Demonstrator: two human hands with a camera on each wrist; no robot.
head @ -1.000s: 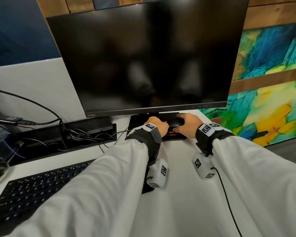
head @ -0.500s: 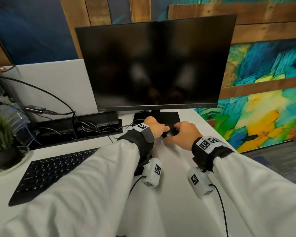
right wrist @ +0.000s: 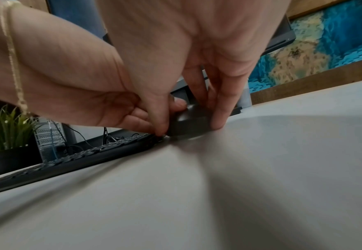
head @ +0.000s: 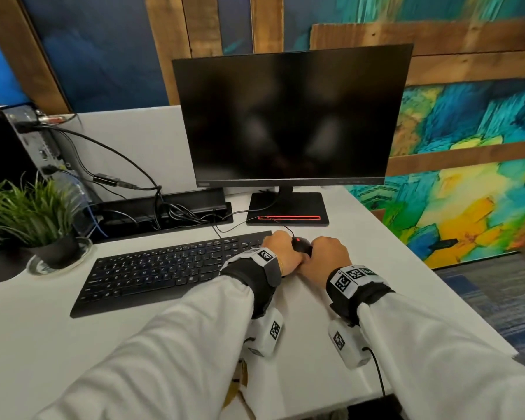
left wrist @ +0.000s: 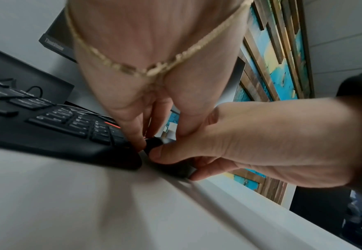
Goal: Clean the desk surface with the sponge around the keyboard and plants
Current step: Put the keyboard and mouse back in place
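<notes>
White desk (head: 176, 334): one keyboard (head: 164, 271), one plant (head: 28, 213), one mouse (head: 301, 245) gripped by left hand (head: 282, 253) and right hand (head: 328, 256).

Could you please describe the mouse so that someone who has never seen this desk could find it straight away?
Start at the black monitor on the white desk and come forward past its stand. At the right end of the black keyboard sits the mouse, gripped by the left hand and right hand. It is small, rounded and black, with a red scroll wheel and a thin cable.
</notes>
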